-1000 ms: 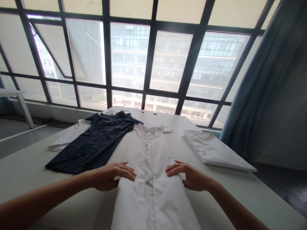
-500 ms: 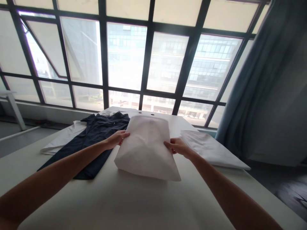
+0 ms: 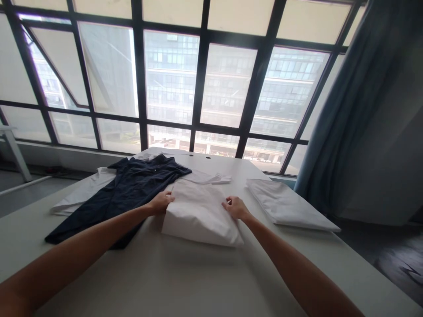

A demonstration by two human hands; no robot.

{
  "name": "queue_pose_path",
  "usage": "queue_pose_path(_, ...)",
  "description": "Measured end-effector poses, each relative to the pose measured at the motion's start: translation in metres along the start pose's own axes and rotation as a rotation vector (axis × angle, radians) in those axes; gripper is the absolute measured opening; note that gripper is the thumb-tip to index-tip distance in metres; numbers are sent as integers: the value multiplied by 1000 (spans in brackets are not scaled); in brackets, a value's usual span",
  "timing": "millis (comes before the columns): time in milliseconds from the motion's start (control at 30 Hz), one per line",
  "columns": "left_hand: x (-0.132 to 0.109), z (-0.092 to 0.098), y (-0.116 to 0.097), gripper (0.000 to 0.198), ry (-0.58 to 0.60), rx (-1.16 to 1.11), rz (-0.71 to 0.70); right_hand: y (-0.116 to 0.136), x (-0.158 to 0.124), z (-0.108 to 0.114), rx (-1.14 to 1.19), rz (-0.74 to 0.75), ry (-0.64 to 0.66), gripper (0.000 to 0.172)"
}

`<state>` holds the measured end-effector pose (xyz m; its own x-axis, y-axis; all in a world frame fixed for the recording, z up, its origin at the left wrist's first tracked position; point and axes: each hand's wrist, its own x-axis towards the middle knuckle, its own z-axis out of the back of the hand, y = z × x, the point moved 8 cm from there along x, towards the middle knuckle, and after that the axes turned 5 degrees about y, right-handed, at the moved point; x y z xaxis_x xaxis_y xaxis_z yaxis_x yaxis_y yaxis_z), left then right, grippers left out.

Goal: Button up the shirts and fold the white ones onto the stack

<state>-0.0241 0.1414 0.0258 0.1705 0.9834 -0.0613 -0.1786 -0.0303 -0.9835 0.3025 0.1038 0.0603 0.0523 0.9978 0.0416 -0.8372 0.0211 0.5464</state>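
Observation:
A folded white cloth lies between my hands over the white table, its near edge slightly puffed up. My left hand grips the cloth's left edge, with the fingers partly hidden. At the right edge, my right hand is closed, thumb and fingers pinching the cloth. Left of it a dark navy shirt is spread out. Another white cloth piece lies just behind the one I hold.
A folded white garment rests on the table's right side. White fabric shows left of the navy shirt. Behind the table are large windows, with a blue-grey curtain at the right.
The white cloth has gone down from a raised, tilted pose to lie flatter and lower. Both hands came down with it, and the white piece behind it is now visible.

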Motion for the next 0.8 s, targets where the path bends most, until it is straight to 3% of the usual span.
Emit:
queue_pose_path(67, -10, 10, 6, 68, -46, 75, 90, -7, -14, -1, -11, -60, 61, 41)
queue_pose_path(167, -36, 15, 3, 81, 43, 183, 119, -22, -45, -5, 117, -142, 240, 61)
queue_pose_path(267, -71, 10, -15, 81, 159, 249, 3, -29, -73, -6, 273, -138, 400, 73)
queue_pose_path(400, -110, -10, -38, 77, 278, 339, -192, -23, -90, -9, 395, -58, 511, 80)
queue_pose_path(500, -120, -15, -34, 77, 294, 381, -172, -20, -94, -12, 456, -69, 512, 79)
queue_pose_path(600, -121, -15, -16, 78, 320, 407, -28, -15, -97, -14, 490, -61, 485, 76)
queue_pose_path(800, -131, -22, -2, 76, 398, 521, 136, -11, -99, -15, 319, -23, 408, 69)
